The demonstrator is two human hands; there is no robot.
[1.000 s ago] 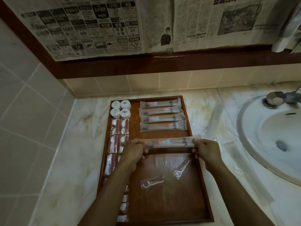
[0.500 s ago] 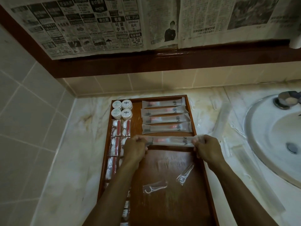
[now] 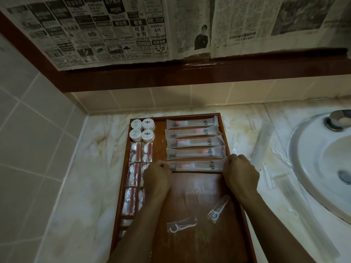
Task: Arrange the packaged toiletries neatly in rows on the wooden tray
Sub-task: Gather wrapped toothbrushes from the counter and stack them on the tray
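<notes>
A wooden tray (image 3: 197,243) lies on the marble counter. Several long toothbrush packets (image 3: 193,132) lie in a row at its top right. Just below them a further toothbrush packet (image 3: 197,166) rests flat, my left hand (image 3: 156,178) pinching its left end and my right hand (image 3: 240,172) pinching its right end. Several round white containers (image 3: 142,130) sit at the tray's top left, with cotton-swab packets (image 3: 135,152) in two columns below them, partly hidden by my left arm. Two floss-pick packets (image 3: 180,225) (image 3: 218,208) lie loose on the tray's bare middle.
A white sink (image 3: 321,168) with a metal tap base (image 3: 338,120) is at the right. Clear wrapped items (image 3: 263,143) lie on the counter between tray and sink. Tiled walls close in at left and back, with newspaper (image 3: 114,31) hung above.
Both hands carried the held toothbrush packet away from me and lowered it close under the row of packets. The camera tilted slightly.
</notes>
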